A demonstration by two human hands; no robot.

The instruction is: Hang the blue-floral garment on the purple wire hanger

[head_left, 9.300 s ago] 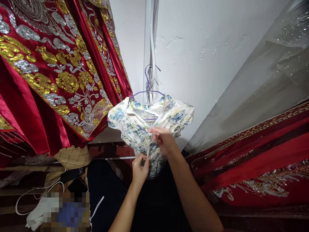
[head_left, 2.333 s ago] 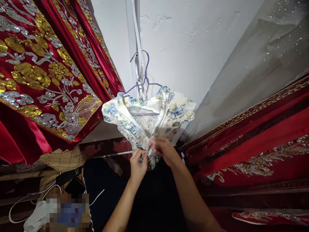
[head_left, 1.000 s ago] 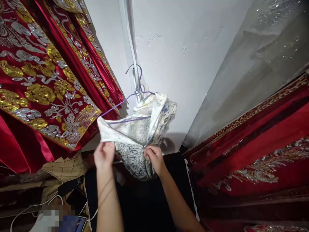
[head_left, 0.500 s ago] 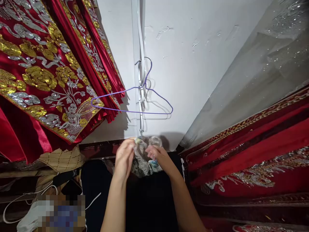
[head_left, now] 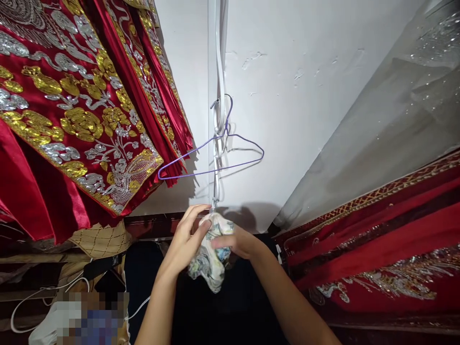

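- Two hands on one bundle: left hand (head_left: 187, 242) and right hand (head_left: 239, 243) both grip the floral garment (head_left: 210, 254), bunched between them just below the bare hanger (head_left: 212, 155).
- Left fingers (head_left: 196, 225) half-curled over the top of the cloth, right fingers closed around its side; the tail of the fabric hangs free underneath.
- Risk: the cloth looks slick, and a loose bunched grip likely lets the lower tail slide out and drop into the dark area below.
- Risk: hanger hangs tilted from a thin hook on the wall strip (head_left: 215, 72); a knuckle or a snagged fold coming up would probably knock it off.
- Risk: red embroidered robe (head_left: 72, 110) hangs close on the left; its raised gold and silver work could catch the thin fabric if the bundle swings that way.
- Risk: white cable (head_left: 50, 290) lies low left, well apart, only a hazard if the garment falls.
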